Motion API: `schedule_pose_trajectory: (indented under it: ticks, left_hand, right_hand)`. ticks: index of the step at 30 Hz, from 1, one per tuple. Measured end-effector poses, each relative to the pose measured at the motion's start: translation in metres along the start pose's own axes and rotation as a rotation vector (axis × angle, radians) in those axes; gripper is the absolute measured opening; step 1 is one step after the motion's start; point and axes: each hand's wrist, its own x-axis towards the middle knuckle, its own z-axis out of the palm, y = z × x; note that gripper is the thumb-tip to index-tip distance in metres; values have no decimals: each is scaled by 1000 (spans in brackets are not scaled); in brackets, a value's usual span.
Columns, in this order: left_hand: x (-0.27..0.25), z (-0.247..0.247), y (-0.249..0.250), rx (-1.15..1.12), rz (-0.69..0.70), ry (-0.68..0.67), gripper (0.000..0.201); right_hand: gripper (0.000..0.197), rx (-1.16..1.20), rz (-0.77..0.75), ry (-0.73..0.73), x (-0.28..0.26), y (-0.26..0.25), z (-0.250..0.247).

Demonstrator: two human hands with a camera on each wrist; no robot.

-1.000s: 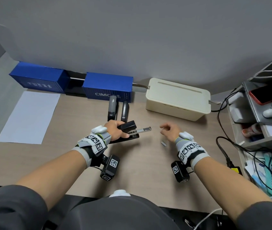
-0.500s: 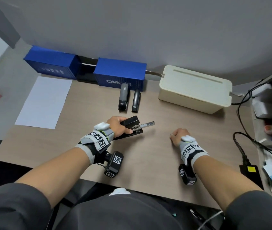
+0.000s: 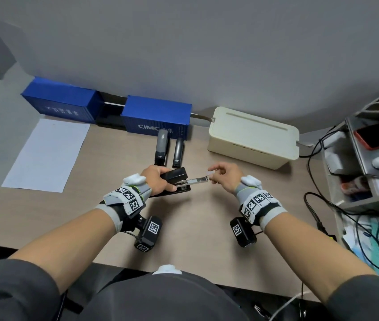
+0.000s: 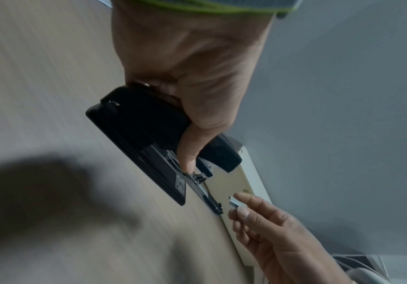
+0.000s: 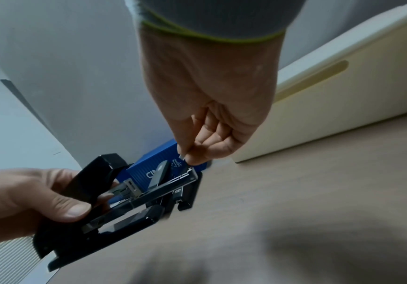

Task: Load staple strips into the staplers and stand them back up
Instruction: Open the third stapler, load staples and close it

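My left hand [image 3: 163, 179] grips a black stapler [image 3: 175, 175] at mid-table, its lid raised and its metal magazine [image 3: 195, 181] sticking out to the right. My right hand [image 3: 216, 174] pinches a small silver staple strip [image 3: 210, 174] between thumb and forefinger, right at the magazine's outer end. The left wrist view shows the strip [image 4: 234, 203] just beside the magazine tip [image 4: 215, 208]. In the right wrist view my fingertips [image 5: 192, 159] hover over the magazine's end [image 5: 187, 173]. Two more dark staplers [image 3: 161, 147] [image 3: 178, 149] sit against a blue box.
Two blue container-shaped boxes [image 3: 158, 117] [image 3: 61, 101] line the wall. A cream box [image 3: 253, 137] stands at the back right. A white sheet [image 3: 47, 154] lies at the left. A shelf [image 3: 369, 170] and black cables [image 3: 315, 205] crowd the right edge.
My right hand went down to the table where the staple strip lay, then rose with the strip to the magazine's end. The left hand kept hold of the open stapler.
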Motion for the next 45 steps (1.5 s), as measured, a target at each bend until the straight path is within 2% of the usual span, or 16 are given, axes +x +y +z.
schedule_pose_trajectory:
  ticks: [12,18,23,39,43,45]
  left_hand:
    - [-3,-1,9,0,34,7,44]
    - [-5,0,11,-3,36,5,40]
    - [-6,1,10,-17,23,8,45]
    - [1,1,8,-46,17,-3,44]
    - [1,-1,4,-69,-7,6,42]
    - [1,-2,3,-83,-13,21,43]
  right_hand:
    - [13,-234,-88,11,-2,-5,0]
    - [12,-233,-125,-8,-7,-6,-1]
    - [12,-186,-111,-3,-10,-5,-2]
    - [16,-198,-105,-46,-3,-3,9]
    - [25,-145,-48,-25,-1,-5,5]
    - [18,-129,6,15,2,-1,4]
